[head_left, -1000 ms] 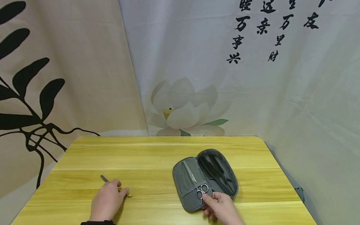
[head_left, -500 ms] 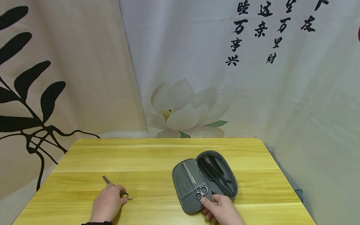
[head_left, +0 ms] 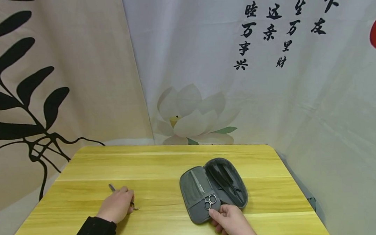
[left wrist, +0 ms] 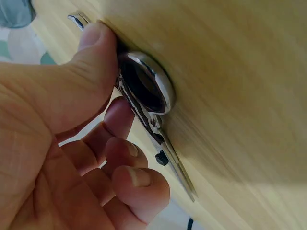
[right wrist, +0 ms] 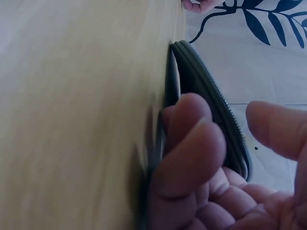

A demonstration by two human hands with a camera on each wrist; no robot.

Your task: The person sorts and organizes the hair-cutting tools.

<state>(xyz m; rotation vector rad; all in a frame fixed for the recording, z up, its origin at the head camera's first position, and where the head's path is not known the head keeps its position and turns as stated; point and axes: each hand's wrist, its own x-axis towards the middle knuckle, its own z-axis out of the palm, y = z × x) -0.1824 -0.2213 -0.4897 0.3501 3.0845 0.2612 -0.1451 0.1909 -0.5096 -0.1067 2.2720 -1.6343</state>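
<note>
My left hand holds silver scissors low over the table's left half, blades pointing away. Its thumb presses the handle beside a finger ring in the left wrist view, where the scissors lie along the curled fingers. An unfolded grey zip case lies right of centre. Its left panel carries a second pair of scissors, rings outward; black tools fill the other side. My right hand grips the case's near edge, thumb on top; the right wrist view shows its fingers against the case.
The yellow wood-grain table has its far edge against a hanging pale cloth printed with dark leaves, a lotus and black characters. More cloth hangs along the right side.
My left hand has turned and shifted slightly right, with its fingers now covering more of the scissors' rings. The right hand and the case stay almost where they were.
</note>
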